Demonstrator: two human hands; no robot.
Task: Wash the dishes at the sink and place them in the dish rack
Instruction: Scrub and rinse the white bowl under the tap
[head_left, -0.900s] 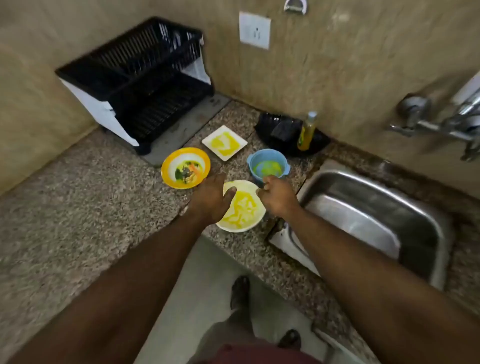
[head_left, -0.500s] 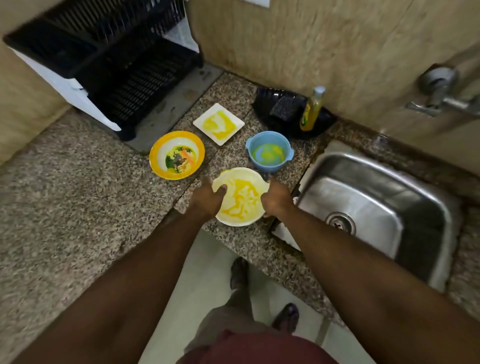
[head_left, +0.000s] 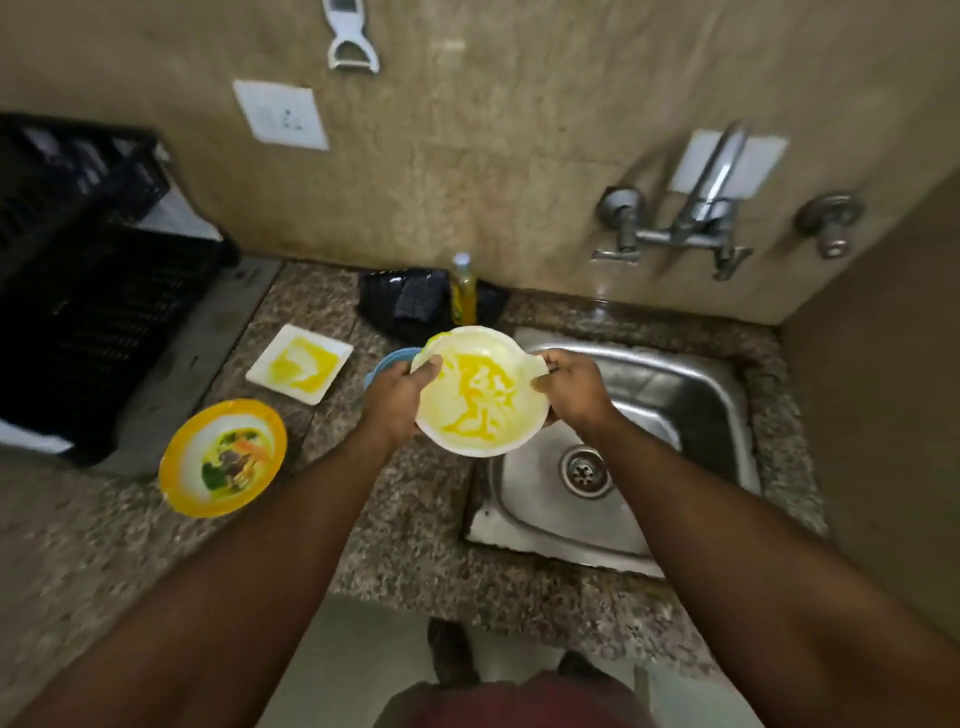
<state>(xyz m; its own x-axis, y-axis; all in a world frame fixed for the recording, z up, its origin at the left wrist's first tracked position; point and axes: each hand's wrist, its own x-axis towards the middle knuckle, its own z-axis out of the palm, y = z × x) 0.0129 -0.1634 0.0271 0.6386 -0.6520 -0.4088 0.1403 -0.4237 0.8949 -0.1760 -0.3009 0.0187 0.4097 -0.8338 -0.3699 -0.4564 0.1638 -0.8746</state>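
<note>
The white bowl (head_left: 480, 395) is now lifted off the surface (head_left: 415, 535), at the sink (head_left: 675, 395) edge. Left hand (head_left: 397, 397) and right hand (head_left: 574, 392) each keep a closed grip on its rim.

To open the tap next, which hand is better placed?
Probably the right hand: it grips the white bowl on the sink side, nearer the tap. The left hand could keep holding the bowl.

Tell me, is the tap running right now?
Off, as far as shows: no water falls from the tap and the sink looks dry.
</note>
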